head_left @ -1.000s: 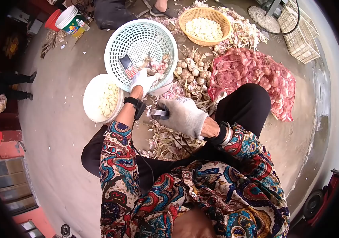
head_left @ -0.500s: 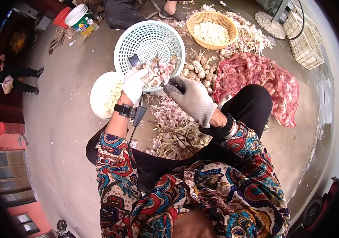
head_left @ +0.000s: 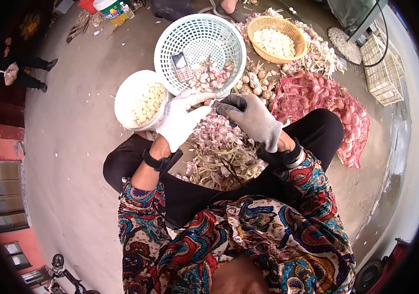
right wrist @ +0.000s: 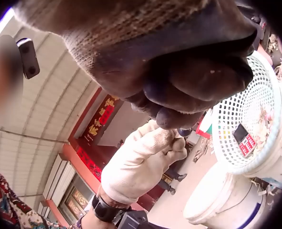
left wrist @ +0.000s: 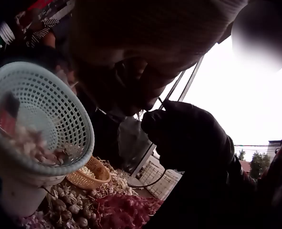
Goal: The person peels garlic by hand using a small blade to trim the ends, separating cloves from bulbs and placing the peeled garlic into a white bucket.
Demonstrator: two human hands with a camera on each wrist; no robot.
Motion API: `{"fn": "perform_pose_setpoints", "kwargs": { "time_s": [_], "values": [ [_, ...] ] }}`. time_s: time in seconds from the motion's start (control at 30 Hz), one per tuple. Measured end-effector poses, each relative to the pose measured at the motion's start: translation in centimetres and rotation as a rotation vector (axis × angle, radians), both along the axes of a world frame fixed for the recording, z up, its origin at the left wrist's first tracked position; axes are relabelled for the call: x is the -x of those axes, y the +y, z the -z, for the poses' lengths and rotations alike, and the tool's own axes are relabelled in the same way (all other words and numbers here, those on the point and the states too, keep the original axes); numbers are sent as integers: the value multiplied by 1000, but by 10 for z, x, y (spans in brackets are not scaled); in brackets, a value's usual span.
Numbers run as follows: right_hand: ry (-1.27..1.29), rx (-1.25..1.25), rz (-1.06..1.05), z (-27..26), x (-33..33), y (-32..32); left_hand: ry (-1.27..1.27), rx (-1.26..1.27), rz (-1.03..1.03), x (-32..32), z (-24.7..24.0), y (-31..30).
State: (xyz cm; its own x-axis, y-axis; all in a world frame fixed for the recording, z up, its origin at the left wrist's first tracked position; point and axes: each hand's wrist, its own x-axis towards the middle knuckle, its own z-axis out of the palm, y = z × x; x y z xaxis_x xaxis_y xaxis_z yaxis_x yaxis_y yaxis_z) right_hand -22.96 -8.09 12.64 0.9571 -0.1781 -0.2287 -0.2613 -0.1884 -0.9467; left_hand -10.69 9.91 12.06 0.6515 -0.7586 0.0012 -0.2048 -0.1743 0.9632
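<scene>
garlic clove [head_left: 207, 102] pinched by left hand [head_left: 182, 120], gold lettering [right wrist: 93, 126] blurred

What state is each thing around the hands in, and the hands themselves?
Left hand: pinching a garlic clove.
Right hand: curled, its grip mostly hidden.
Blue-green basket: partly filled.
Phone: face up in that basket.
White bucket: open, holding peeled cloves.
Yellow basket: open, partly filled.
Mesh sack: lying down, bulging.
Garlic bulbs: loose, heaped.
Garlic skins: heaped.

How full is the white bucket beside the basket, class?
Not empty: pale garlic cloves lie inside the white bucket, seen in the head view; whether full, cannot tell.
</scene>
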Motion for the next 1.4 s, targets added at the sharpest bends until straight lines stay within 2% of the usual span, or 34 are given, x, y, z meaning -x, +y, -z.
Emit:
{"fn": "perform_pose_setpoints", "kwargs": {
  "time_s": [0.07, 0.1, 0.2, 0.27, 0.33, 0.4, 0.43, 0.47, 0.53, 0.6, 0.67, 0.73, 0.8, 0.87, 0.93, 1.1, 1.2, 1.27, 1.3, 1.4],
  "values": [
    [-18, -25, -3, 0, 0, 1, -231, -99, 32, 0, -4, 3],
    [-15, -25, -6, -3, 0, 2, -228, -99, 29, 0, -4, 4],
    [7, -159, 0, -8, 0, 4, -125, -59, 42, 1, -1, 7],
    [-4, -235, -14, -7, 0, 1, 269, 124, 51, 2, 2, 8],
    [14, -230, -43, -1, -1, -3, 339, 151, 5, -1, 7, 10],
    [126, 61, -82, 7, -2, -3, 477, 207, -36, -5, 4, 11],
    [80, 360, -95, 9, -1, 2, 496, 227, -55, -7, 1, 13],
    [80, 358, -93, 11, -1, 5, 516, 247, -75, -7, -6, 13],
    [78, 412, 30, 13, -1, 7, 469, 262, -98, -10, -2, 12],
    [85, 368, -14, 2, -1, 5, 414, 221, -82, -9, 2, 13],
    [-18, 326, -2, -4, 1, 7, 422, 152, -83, -5, 4, 12],
    [-71, 284, 21, -1, 2, 10, 272, 101, -21, -2, 5, 9],
    [-84, 269, -27, -5, 2, 9, 225, 89, -20, -2, 9, 9],
    [-51, 284, -42, -5, 0, 9, -83, 33, 53, -3, 7, 10],
    [-15, 298, -53, -3, -1, 7, -99, 0, 83, -4, 0, 12],
    [9, -26, -86, 2, 0, 1, -203, -33, 226, -13, -1, 20],
    [35, -66, -72, -8, 4, 2, -68, -1, 278, -9, 0, 19],
    [39, -62, -68, -8, 3, 2, 234, 61, 177, 1, -1, 15],
    [48, -3, -48, -6, 2, 2, 233, 59, 181, 4, 0, 13],
    [35, 118, 11, 3, 1, -1, 352, 105, -13, 8, 0, 5]
  ]
}}
